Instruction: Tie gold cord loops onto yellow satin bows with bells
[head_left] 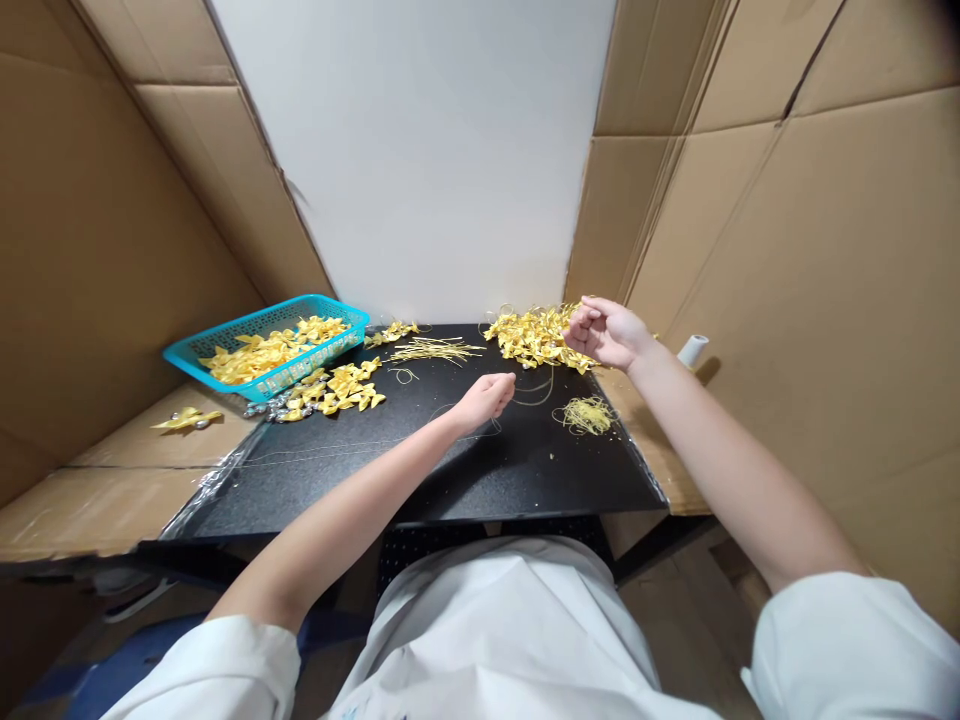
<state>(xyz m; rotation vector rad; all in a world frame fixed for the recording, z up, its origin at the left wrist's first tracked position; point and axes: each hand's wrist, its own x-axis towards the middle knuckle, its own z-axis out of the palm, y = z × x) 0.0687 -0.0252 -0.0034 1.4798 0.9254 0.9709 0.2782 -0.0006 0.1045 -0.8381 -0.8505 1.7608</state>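
Thread [534,403] loops above the black tabletop [585,485] between both hands; the left hand [487,400] is clenched, contents hidden; the right hand [606,335] curls, grip unclear; thread-drawing seems the step in hand, next calling for steady tension.

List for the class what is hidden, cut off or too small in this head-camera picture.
Inside of the left grip: head view, hidden by its curled fingers.
Floor of the basket under the yellow bows: head view, covered by them.
Strands in the thread tangle: head view, too fine to count.
Rest of the right sleeve: head view, cut off by the picture's edge.
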